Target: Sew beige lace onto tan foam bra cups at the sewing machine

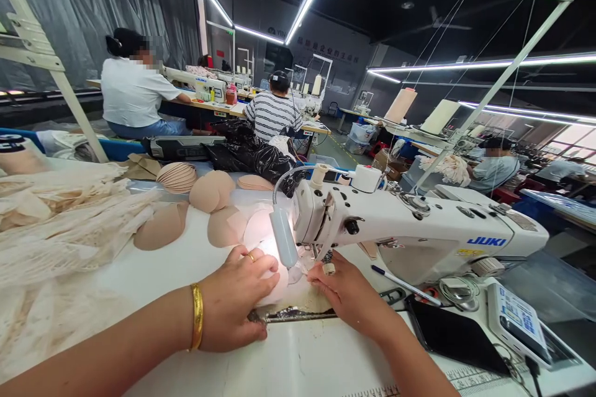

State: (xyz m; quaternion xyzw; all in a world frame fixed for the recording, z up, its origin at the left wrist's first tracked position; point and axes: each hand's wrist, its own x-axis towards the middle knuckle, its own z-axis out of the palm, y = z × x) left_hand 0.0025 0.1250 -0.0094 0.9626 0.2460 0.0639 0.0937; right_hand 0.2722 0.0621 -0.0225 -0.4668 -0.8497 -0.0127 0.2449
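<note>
Left hand point(235, 304), gold bangle on wrist, presses flat on pale rounded foam cup point(261, 248) under lit needle area of white JUKI sewing machine point(419, 232). Right hand point(347, 298) pinches cup edge. Smooth beige cups point(212, 191) scattered on white worktop point(302, 360).

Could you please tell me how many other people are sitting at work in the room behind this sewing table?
4, perhaps more hidden behind machines: one in a white shirt far left, one in a striped shirt at centre, one in a pale blue shirt at right, one near the far-right edge.
</note>
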